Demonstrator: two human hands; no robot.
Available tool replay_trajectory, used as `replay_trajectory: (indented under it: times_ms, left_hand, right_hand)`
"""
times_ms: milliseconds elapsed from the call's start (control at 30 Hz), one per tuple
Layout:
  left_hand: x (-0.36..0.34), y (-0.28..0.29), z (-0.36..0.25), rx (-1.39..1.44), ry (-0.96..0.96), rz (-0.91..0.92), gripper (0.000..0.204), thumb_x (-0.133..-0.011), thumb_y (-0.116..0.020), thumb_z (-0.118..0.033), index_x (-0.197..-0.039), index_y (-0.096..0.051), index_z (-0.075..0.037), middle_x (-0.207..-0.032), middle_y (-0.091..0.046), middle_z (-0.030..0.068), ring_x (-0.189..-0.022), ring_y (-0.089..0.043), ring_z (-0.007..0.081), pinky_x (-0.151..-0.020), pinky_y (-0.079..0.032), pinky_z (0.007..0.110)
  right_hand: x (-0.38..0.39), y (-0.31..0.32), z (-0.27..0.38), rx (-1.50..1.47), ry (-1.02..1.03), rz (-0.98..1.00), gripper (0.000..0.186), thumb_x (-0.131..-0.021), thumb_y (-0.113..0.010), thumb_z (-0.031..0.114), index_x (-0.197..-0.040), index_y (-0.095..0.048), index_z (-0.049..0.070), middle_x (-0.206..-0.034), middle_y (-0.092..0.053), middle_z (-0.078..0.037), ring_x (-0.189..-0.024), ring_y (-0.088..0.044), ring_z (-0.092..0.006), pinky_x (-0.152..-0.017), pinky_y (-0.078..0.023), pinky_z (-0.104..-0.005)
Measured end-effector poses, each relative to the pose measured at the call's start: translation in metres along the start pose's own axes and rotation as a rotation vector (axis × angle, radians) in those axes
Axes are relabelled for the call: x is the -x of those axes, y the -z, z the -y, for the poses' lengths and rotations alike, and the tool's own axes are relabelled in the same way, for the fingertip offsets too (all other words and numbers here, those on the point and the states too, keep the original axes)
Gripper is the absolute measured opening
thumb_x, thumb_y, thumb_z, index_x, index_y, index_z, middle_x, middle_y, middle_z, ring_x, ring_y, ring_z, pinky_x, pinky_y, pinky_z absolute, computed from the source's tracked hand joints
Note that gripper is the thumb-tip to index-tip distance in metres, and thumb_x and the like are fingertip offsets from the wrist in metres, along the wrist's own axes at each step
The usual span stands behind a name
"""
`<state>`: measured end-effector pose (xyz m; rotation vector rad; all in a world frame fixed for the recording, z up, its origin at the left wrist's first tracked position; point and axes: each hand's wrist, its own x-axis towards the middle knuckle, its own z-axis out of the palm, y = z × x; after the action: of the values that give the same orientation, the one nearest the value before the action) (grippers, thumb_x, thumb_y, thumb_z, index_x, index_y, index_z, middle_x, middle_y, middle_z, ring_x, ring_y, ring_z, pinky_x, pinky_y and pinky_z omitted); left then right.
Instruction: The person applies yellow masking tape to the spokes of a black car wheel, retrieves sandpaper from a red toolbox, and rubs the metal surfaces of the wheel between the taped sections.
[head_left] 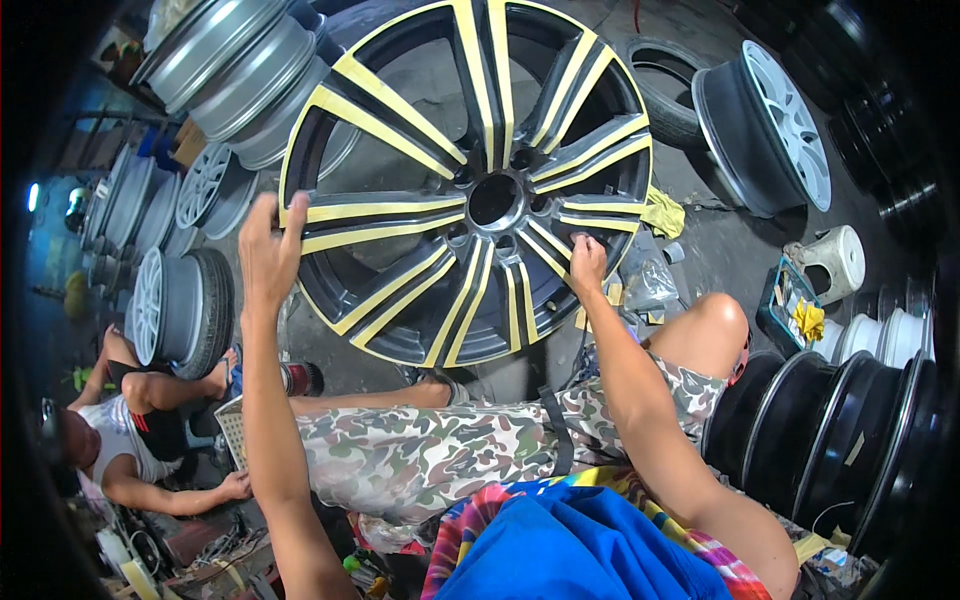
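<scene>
A large black wheel rim is tilted up in front of me, its round centre hole open. Yellow strips, which look like masking tape, run along its spokes and outer edge. At the left edge of the rim, my left hand grips it, thumb on the face and fingers outside. My right hand is closed at a lower-right spoke, thumb against the yellow strip. Whatever its fingers may hold is too small to make out.
Stacked silver rims stand at the far left, and a silver wheel leans at the far right near a tyre. Dark rims line the near right, by a white stool. Another person sits low at the left.
</scene>
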<state>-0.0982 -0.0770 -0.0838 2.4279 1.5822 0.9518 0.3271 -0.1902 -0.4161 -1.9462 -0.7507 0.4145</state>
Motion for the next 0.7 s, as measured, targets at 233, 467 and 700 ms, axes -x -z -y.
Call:
replay_trajectory:
  times_ms: [233,467,700]
  left_hand:
    - [0.099,-0.031,0.038,0.312,0.301,0.17,0.045,-0.107,-0.069,-0.036,-0.1,-0.073,0.008,-0.074,-0.07,0.0105,-0.07,-0.058,0.0116,-0.065,-0.05,0.036]
    - [0.111,-0.043,0.036,0.236,0.354,0.078,0.066,-0.112,-0.057,-0.045,-0.075,-0.062,0.01,-0.058,-0.051,0.0177,-0.057,-0.046,0.0182,-0.057,-0.039,0.046]
    - [0.023,-0.029,-0.007,0.047,0.213,-0.003,0.066,-0.109,-0.056,-0.054,-0.084,-0.073,0.006,-0.073,-0.064,0.0316,-0.074,-0.066,0.0531,-0.066,-0.047,0.055]
  right_hand:
    - [0.008,-0.002,0.008,0.003,-0.063,-0.005,0.043,-0.1,-0.053,0.031,-0.111,-0.079,-0.001,-0.108,-0.079,-0.023,-0.104,-0.073,-0.0381,-0.095,-0.053,-0.0428]
    - [0.016,-0.01,0.02,0.055,-0.037,-0.102,0.049,-0.103,-0.044,0.038,-0.112,-0.078,0.005,-0.114,-0.075,-0.025,-0.109,-0.068,-0.0487,-0.096,-0.05,-0.0526]
    - [0.024,-0.009,-0.003,-0.08,-0.087,-0.125,0.051,-0.108,-0.039,0.035,-0.095,-0.069,-0.005,-0.104,-0.07,-0.033,-0.097,-0.063,-0.0527,-0.088,-0.044,-0.0584]
